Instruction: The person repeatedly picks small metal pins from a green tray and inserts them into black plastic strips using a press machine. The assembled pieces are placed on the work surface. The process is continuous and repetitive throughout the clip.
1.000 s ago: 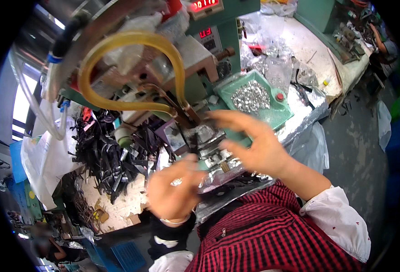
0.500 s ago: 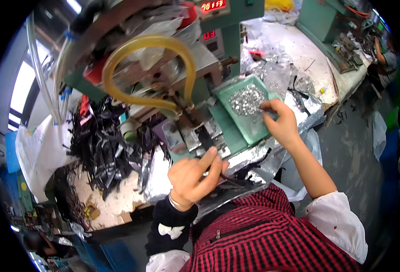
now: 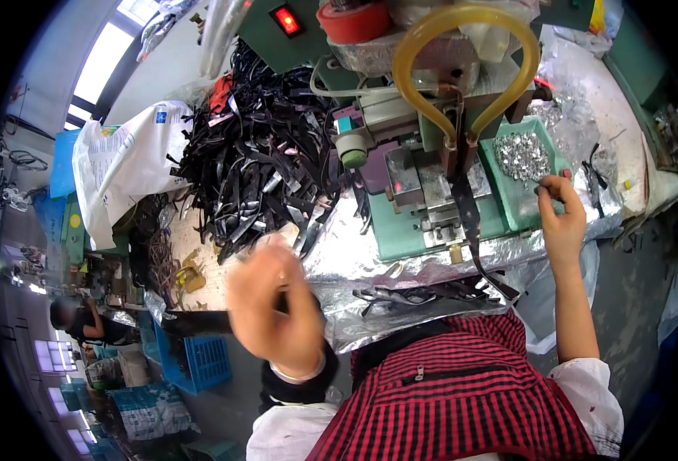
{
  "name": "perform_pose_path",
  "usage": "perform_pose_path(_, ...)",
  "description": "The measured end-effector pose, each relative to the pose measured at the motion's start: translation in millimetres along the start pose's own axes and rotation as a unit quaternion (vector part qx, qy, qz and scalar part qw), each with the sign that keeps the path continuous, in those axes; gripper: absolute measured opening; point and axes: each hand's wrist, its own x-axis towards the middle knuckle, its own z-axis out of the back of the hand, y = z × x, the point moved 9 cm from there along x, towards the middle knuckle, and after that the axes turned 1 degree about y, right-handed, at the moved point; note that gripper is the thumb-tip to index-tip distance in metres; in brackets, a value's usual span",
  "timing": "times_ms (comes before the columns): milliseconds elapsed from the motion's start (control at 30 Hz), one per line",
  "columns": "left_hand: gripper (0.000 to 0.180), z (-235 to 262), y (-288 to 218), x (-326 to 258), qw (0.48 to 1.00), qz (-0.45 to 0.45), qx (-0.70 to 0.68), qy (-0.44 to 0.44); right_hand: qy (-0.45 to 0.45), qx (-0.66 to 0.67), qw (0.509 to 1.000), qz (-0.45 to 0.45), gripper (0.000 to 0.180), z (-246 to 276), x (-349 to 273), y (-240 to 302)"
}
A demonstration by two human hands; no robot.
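Observation:
My left hand point(image 3: 271, 303) is raised at the front edge of the pile of black straps point(image 3: 254, 161). Motion smears its fingers, so their grip is unclear. At the right, my right hand point(image 3: 563, 219) hovers over the near right rim of a green tray point(image 3: 520, 211), its thumb and fingertips pinched together; what they hold, if anything, is too small to make out. Small shiny metal pieces point(image 3: 521, 156) lie heaped in the tray. One black strap point(image 3: 468, 215) sits under the press head point(image 3: 459, 157), its tail hanging toward the table's front edge.
A yellow looped hose point(image 3: 400, 69) arches over the press. More black straps point(image 3: 423, 293) lie on silver foil along the front edge. A white sack point(image 3: 127, 161) stands left of the pile, and a blue crate point(image 3: 204, 361) rests on the floor. Another person point(image 3: 97, 319) works far left.
My left hand has left the strap at the press and moved left toward the pile. My right hand stays pinched at the tray. The view has turned left.

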Motion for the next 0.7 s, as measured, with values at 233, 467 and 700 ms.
perform_pose_path(233,0.039,-141.1,179.2,-21.9,0.887,0.144,0.342,0.275,0.023,0.053,0.997,0.052,0.016,-45.6,19.0,41.8)
perform_pose_path(467,0.024,-151.3,202.8,-67.5,0.921,0.246,0.081,0.289,-0.053,-0.050,0.996,0.041,0.012,24.0,-13.2,5.3)
perform_pose_path(700,0.019,-92.1,141.1,-40.9,0.860,0.380,-0.300,0.162,0.053,0.086,0.992,0.076,0.015,7.9,2.9,76.7)
